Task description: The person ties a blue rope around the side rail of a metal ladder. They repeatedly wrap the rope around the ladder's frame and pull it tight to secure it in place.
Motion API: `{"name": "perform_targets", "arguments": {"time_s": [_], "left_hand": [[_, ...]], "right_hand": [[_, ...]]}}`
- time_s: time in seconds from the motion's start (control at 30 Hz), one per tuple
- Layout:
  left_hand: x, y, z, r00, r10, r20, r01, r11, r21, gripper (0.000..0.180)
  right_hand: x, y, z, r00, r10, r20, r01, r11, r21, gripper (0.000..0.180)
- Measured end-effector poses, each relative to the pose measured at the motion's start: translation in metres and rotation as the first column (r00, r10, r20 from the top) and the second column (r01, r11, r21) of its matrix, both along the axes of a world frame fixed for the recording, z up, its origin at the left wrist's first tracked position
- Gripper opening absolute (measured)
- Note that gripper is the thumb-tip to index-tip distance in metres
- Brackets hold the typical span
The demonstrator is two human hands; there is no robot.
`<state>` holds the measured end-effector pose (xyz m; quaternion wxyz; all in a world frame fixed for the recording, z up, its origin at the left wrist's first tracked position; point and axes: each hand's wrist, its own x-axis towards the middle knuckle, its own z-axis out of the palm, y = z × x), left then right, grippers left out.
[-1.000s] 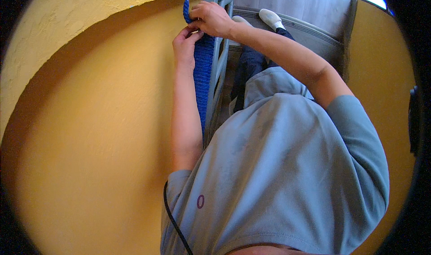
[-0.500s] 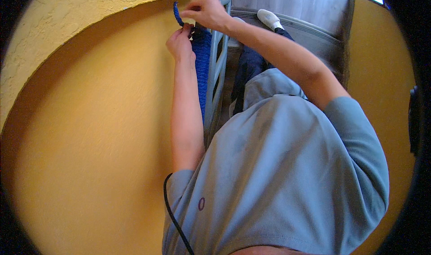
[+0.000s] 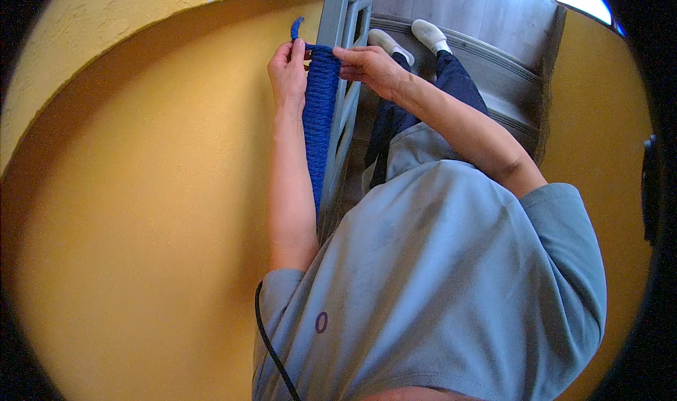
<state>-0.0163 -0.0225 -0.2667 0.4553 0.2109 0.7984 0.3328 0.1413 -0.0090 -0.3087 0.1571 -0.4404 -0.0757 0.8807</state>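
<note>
Blue cord [image 3: 321,119] lies in tight side-by-side turns, forming a long band along the stair railing [image 3: 334,13]. At the band's far end, my left hand [image 3: 288,76] pinches the cord between thumb and fingers, and a short loose tail [image 3: 297,28] sticks up past the fingertips. My right hand [image 3: 370,68] grips the band's top right edge with the thumb over it, the other fingers curled beside the railing. A short stretch of cord runs from the left fingertips to the band. What lies under the turns is hidden.
A yellow wall [image 3: 162,189] curves along the left side. To the right, grey stairs [image 3: 508,108] lead up to a wooden floor [image 3: 465,9]. My feet in white shoes [image 3: 430,35] stand there. A black cable [image 3: 271,348] hangs by my left sleeve.
My right hand has moved right and down, from the cord's loose tail to the band's right edge. My left hand still pinches the cord. The view has shifted slightly.
</note>
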Motion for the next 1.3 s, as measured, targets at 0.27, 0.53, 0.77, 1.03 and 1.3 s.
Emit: {"name": "perform_targets", "arguments": {"time_s": [0.27,0.53,0.77,1.03,1.3], "left_hand": [[-0.007,-0.004,-0.007,0.972,-0.182,-0.148,0.2,0.972,0.119,0.024],[-0.003,-0.003,0.0,0.982,-0.151,-0.111,0.17,0.968,0.184,0.018],[-0.005,-0.014,0.006,0.958,-0.279,-0.061,0.286,0.936,0.206,0.011],[-0.014,-0.015,-0.012,0.896,-0.396,-0.201,0.439,0.858,0.266,0.012],[-0.012,-0.009,-0.012,0.889,-0.427,-0.166,0.455,0.868,0.201,0.009]], "right_hand": [[-0.005,-0.003,0.011,0.992,-0.013,0.123,0.01,1.0,0.023,0.04],[-0.01,-0.01,0.017,0.969,-0.229,0.09,0.229,0.973,0.012,0.031],[-0.013,-0.013,0.02,0.974,-0.21,0.081,0.215,0.976,-0.048,0.018],[-0.023,-0.011,0.019,0.964,-0.236,0.122,0.244,0.968,-0.059,0.014],[-0.022,-0.008,0.019,0.961,-0.177,0.215,0.182,0.983,-0.005,0.016]]}}
